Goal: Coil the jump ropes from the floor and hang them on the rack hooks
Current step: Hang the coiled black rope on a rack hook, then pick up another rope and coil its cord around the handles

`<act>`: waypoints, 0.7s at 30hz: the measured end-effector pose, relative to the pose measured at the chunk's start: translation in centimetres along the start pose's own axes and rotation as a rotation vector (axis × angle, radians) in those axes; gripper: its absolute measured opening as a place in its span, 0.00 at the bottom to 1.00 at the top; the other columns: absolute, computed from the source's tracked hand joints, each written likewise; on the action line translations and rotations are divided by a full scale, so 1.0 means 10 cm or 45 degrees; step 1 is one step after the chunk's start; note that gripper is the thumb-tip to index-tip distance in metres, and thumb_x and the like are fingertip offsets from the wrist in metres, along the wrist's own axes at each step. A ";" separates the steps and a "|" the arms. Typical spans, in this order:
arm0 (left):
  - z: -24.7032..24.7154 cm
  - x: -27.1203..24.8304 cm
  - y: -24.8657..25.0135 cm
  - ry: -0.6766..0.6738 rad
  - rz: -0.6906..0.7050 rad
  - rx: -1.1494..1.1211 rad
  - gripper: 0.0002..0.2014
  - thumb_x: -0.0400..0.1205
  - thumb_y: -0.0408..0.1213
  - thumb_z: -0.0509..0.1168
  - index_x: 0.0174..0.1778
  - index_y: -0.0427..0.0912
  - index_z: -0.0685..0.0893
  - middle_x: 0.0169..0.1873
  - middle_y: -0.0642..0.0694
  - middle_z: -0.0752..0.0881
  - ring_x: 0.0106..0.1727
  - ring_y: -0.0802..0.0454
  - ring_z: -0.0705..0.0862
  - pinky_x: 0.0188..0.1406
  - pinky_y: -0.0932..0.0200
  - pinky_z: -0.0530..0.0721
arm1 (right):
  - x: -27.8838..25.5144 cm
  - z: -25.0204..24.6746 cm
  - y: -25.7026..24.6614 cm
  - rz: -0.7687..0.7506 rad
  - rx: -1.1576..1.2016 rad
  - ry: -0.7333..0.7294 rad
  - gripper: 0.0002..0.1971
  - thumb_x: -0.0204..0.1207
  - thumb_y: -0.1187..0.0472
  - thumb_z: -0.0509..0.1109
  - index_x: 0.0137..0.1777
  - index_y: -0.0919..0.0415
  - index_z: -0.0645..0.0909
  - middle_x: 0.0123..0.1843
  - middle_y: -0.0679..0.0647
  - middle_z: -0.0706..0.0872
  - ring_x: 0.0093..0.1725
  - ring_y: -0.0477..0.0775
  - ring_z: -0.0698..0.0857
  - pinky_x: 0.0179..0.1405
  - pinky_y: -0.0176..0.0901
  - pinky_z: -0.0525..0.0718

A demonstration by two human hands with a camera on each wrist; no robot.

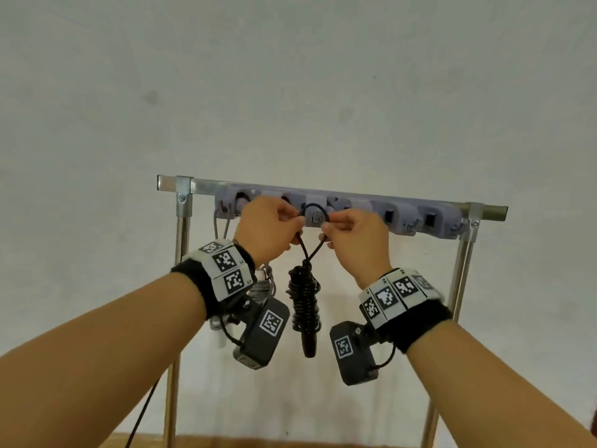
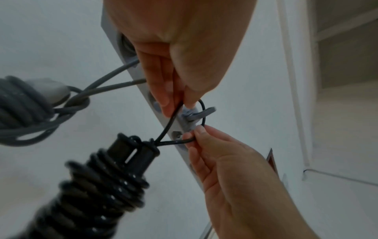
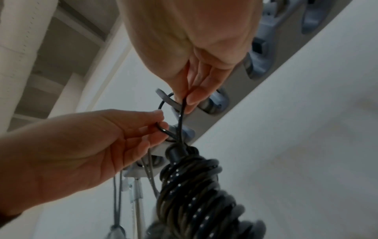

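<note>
A black jump rope (image 1: 305, 302), wound into a tight coil round its handles, hangs below the rack's grey hook strip (image 1: 400, 215). Its free loop (image 1: 315, 208) arches over a middle hook (image 2: 201, 114). My left hand (image 1: 292, 223) pinches the loop's left side, and my right hand (image 1: 329, 223) pinches its right side. The left wrist view shows the left fingertips (image 2: 165, 103) and the right fingertips (image 2: 196, 134) on the cord beside that hook. In the right wrist view the black coil (image 3: 194, 186) dangles under both hands. A grey coiled rope (image 2: 22, 103) hangs from the hook at the left.
The hook strip is fixed to a metal rail (image 1: 323, 187) on two upright poles (image 1: 181, 240), in front of a white wall. Other hooks (image 1: 429, 219) on the right of the strip are bare. A thin black cable (image 1: 142, 415) trails down from my left wrist.
</note>
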State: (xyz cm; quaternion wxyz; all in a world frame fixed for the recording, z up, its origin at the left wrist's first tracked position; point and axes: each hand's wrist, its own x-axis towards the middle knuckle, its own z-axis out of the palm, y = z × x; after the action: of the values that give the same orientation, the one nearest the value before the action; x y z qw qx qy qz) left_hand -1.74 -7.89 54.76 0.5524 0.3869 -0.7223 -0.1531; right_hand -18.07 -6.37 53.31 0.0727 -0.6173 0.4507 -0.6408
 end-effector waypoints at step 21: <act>0.25 -1.75 -0.91 -0.384 -0.166 0.195 0.03 0.79 0.44 0.72 0.45 0.50 0.87 0.36 0.56 0.87 0.36 0.63 0.85 0.32 0.76 0.77 | -1.62 -0.08 0.64 0.241 -0.116 -0.453 0.09 0.72 0.58 0.79 0.51 0.51 0.87 0.43 0.46 0.90 0.41 0.45 0.89 0.47 0.39 0.87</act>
State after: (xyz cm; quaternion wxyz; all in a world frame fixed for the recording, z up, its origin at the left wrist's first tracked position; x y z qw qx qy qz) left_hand 1.07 -1.66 36.11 0.3955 0.4467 -0.7798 -0.1894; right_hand -18.03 0.76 37.43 0.1831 -0.6782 0.5152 -0.4910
